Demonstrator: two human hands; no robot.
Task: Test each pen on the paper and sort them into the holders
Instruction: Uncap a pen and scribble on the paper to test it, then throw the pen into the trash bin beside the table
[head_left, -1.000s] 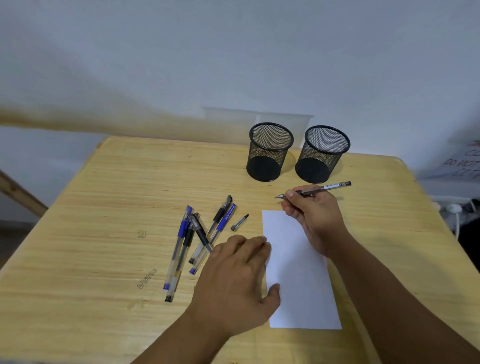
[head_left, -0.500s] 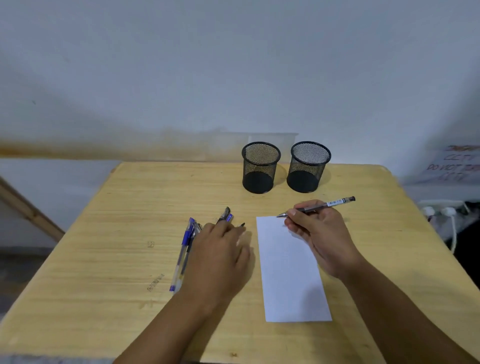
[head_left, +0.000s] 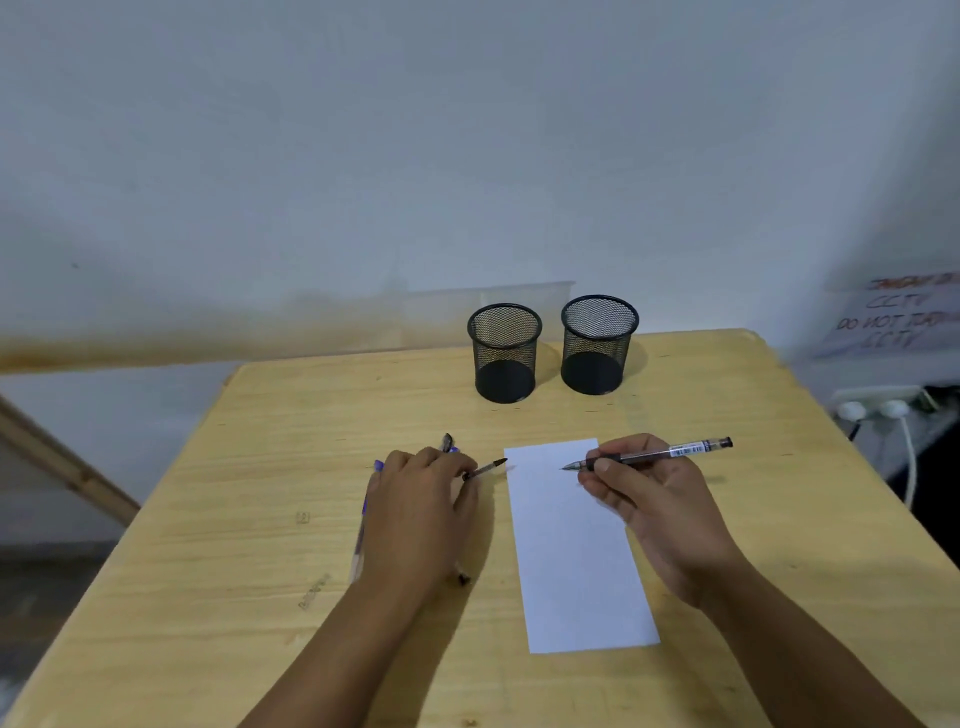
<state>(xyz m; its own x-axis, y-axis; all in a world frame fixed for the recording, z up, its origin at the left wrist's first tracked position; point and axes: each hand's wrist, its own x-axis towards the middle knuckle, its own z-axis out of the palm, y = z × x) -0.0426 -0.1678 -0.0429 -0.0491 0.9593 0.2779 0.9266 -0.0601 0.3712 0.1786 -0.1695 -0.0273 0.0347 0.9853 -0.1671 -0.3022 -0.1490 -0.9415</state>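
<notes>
Both holders (head_left: 504, 353) at twelve o'clock stood empty; paper (head_left: 571, 545) blank. Right hand (head_left: 652, 499) gripped a pen (head_left: 654, 453) over it; left hand (head_left: 421, 514) pinched a cap (head_left: 485, 469), covering the untested pens (head_left: 363, 525).

Right hand (head_left: 660, 499) pinches uncapped black pen (head_left: 654, 453), tip over top end of white paper (head_left: 574, 540). Left hand (head_left: 421, 509) lies over pile of pens (head_left: 363, 525) just left of paper, fingers on pen cap (head_left: 485, 468), grip unclear. Two black mesh holders, left holder (head_left: 504, 353) and right holder (head_left: 598, 344), upright, side by side at far edge of wooden table (head_left: 234, 571).
</notes>
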